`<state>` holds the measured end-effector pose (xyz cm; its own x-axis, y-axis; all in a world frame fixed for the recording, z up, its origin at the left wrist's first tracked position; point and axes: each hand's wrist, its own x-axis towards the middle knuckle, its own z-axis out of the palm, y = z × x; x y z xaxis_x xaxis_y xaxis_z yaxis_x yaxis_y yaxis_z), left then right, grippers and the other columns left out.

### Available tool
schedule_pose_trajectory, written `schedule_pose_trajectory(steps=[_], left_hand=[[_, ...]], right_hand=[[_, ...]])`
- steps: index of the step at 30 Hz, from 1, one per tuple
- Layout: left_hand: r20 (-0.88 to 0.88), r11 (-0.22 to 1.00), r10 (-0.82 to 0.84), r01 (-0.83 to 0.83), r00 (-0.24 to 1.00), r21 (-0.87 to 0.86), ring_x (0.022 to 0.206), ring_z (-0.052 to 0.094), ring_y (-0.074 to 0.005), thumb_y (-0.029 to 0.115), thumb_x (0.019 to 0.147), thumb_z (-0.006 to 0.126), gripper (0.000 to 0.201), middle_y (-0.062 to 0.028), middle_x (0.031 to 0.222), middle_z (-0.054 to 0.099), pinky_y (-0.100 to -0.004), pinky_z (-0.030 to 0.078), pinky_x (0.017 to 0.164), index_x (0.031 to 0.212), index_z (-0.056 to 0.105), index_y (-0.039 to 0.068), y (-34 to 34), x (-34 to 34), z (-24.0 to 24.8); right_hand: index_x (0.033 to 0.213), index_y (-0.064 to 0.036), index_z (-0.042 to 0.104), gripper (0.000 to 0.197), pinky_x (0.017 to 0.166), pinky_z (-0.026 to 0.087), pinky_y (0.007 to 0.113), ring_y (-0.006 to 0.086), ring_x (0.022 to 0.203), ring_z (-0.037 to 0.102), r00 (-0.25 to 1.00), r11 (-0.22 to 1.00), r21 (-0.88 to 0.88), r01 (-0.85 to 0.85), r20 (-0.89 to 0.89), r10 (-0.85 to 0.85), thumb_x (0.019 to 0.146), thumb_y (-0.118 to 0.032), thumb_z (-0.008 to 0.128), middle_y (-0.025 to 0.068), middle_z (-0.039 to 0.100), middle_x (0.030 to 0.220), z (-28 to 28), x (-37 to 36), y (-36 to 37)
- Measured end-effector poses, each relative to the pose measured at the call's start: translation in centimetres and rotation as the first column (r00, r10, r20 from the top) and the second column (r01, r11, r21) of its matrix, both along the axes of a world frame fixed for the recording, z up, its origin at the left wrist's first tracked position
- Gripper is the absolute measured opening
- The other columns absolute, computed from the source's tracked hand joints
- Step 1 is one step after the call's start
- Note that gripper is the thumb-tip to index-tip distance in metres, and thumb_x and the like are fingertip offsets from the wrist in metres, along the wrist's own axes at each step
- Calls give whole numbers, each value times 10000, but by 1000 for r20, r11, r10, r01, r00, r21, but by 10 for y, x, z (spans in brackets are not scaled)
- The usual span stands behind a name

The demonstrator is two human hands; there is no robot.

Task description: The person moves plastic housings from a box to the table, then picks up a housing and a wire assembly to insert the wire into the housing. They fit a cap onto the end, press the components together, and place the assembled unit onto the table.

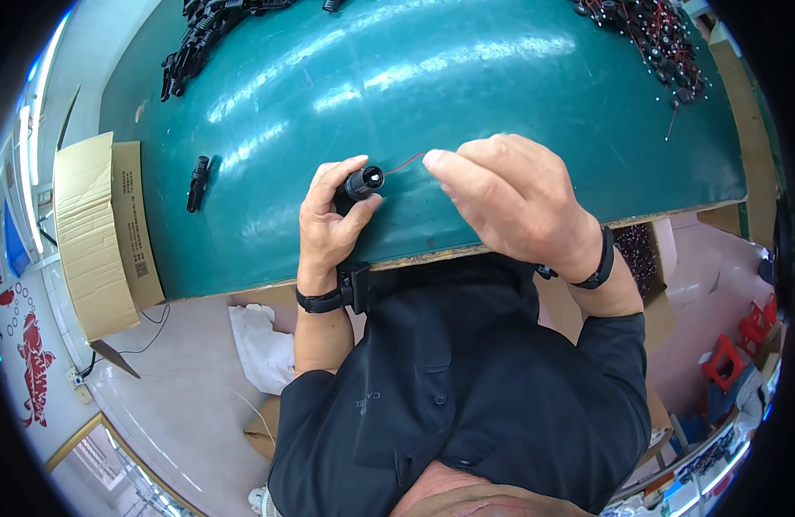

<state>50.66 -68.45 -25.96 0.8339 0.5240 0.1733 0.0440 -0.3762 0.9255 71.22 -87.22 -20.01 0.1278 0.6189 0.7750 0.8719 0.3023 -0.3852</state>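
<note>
My left hand (325, 222) grips a short black cylindrical housing (356, 186) between thumb and fingers, just above the table near its front edge. The housing's round open end faces up and to the right, with a small white piece inside. From that end a thin red wire (404, 164) runs across to my right hand (525, 196). The thumb and fingertips of that hand are pinched together on the wire, and whatever else they hold is hidden. The right hand is raised to the right of the housing.
A green table (277, 207) spreads before me. One loose black ribbed part (198, 183) lies at left, and a pile of similar parts (209, 34) sits far left. Small black pieces with wires (660, 47) are heaped far right. A cardboard box (91, 228) stands at the left edge.
</note>
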Motion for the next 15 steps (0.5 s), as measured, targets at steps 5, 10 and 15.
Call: schedule_pose_trajectory(steps=[5,10,15], left_hand=[[28,999,-20,21,999,-50,1025,627,-160,-89,785,831,568,-76,1145,633,-282,510,915,1318,683,39,1,0,-3],[69,996,-46,51,997,-75,1030,625,-162,-96,777,837,573,-84,1160,630,-283,518,908,1314,684,32,1,1,-6],[51,999,-38,39,998,-28,1029,628,-170,-88,768,848,563,-93,1151,634,-284,523,896,1297,698,35,-2,2,-2]], right_hand=[[1195,-6,691,438,541,481,303,182,654,598,995,998,58,35,86,-40,762,15,753,74,628,888,-4,-6,-6],[1161,-5,705,389,533,456,281,158,638,581,994,999,48,20,104,-25,775,-46,732,63,619,894,-11,-12,-5],[1119,-10,716,353,526,434,274,138,630,561,993,998,58,5,117,-12,771,-68,730,52,603,878,-16,-16,-3]])
